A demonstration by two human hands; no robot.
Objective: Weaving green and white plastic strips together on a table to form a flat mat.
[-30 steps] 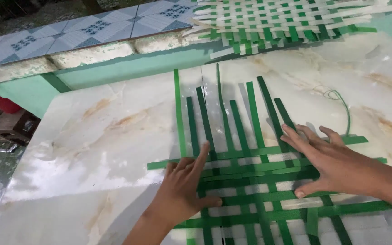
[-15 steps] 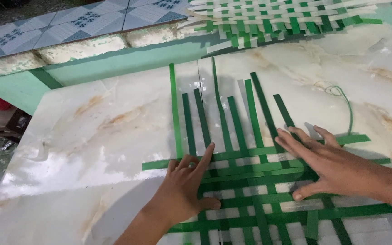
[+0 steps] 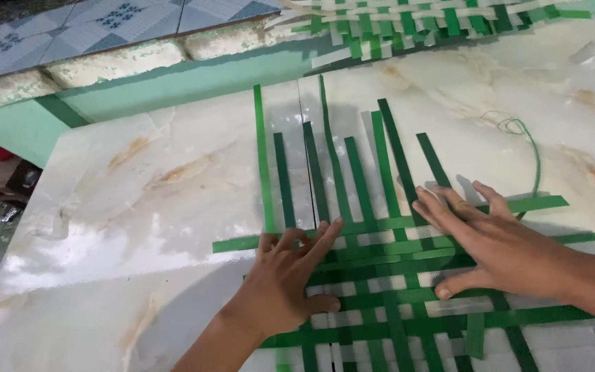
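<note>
- Both hands flat, fingers spread, pressing the green strip weave (image 3: 380,275) onto the marble tabletop (image 3: 139,207).
- Left hand (image 3: 287,282) sits at the weave's 9 o'clock, right hand (image 3: 497,244) around 3.
- Another woven mat (image 3: 414,21) lies up at 12.

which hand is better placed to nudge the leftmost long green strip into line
Left. The left hand lies flat on the weave's left edge, fingertips right beside the leftmost long strip. The right hand presses the weave's right side, several strips away.
</note>
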